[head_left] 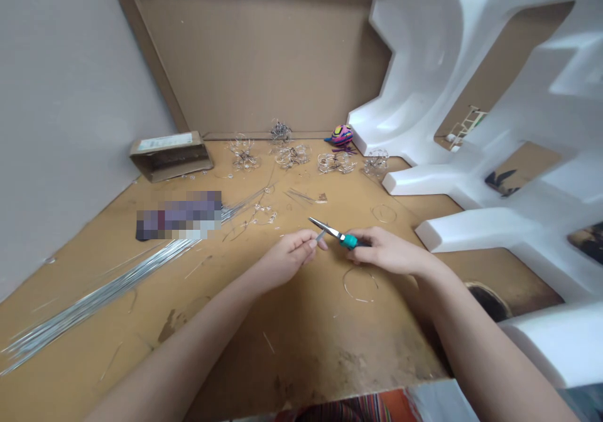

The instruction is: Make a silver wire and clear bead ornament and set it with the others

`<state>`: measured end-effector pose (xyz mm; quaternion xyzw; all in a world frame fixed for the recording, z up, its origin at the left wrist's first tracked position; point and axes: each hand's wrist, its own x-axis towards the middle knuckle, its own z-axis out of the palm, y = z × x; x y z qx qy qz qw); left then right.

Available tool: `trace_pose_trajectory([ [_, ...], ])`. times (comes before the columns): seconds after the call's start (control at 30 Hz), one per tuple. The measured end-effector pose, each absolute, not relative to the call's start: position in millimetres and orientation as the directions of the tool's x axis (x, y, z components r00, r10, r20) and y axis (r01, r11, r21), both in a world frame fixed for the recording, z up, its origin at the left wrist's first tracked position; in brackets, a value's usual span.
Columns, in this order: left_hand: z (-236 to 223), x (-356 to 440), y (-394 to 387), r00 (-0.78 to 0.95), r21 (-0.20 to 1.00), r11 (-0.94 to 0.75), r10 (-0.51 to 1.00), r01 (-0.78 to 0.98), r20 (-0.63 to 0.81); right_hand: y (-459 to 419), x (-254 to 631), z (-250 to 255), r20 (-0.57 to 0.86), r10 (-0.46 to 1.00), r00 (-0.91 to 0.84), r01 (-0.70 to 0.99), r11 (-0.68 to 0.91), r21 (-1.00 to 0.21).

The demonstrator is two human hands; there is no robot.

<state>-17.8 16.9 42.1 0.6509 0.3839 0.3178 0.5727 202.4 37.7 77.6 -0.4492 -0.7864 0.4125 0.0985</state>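
Observation:
My right hand [379, 250] is closed around the teal handle of a pair of long-nosed pliers [335, 232], whose jaws point up and to the left. Close to the jaws, my left hand [293, 254] pinches a small piece of thin wire [321, 236]; its exact shape is hard to make out. Below the pliers a curved wire [347, 290] lies on the table. Beyond my left hand sit several small bent wire pieces [264, 215] and a few short straight wires [301, 194].
A long bundle of straight wires [117, 290] crosses the table's left side, beside a blurred purple object [179, 216]. Farther back stand a cardboard box [174, 158], tangled wire clusters [292, 156] and a colourful ball-like item [342, 135]. White foam packing [452, 243] borders the right.

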Motion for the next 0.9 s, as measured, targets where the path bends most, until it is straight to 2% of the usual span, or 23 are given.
trace_pose_trajectory([
  [0.17,41.3,-17.1,16.7,0.505,0.991,-0.026,0.862,0.135,-0.046,40.6,201.7,73.7,-0.280,0.758,-0.589,0.577,0.152,-0.803],
  [0.3,42.7,-16.9,15.0,0.502,0.992,0.002,0.863,0.124,-0.064,41.5,201.6,72.8,-0.263,0.776,-0.573,0.591,0.169,-0.789],
  [0.53,47.7,-18.4,16.0,0.521,0.996,0.091,0.850,-0.002,-0.077,38.7,200.1,75.6,-0.251,0.764,-0.595,0.572,0.182,-0.800],
  [0.83,49.5,-20.5,15.3,0.597,0.986,0.152,0.798,-0.067,-0.082,34.7,197.1,81.3,-0.315,0.736,-0.599,0.509,0.046,-0.860],
  [0.9,47.5,-20.8,16.2,0.596,0.986,0.147,0.800,-0.073,-0.075,35.0,197.2,80.4,-0.307,0.743,-0.595,0.512,0.056,-0.857],
])
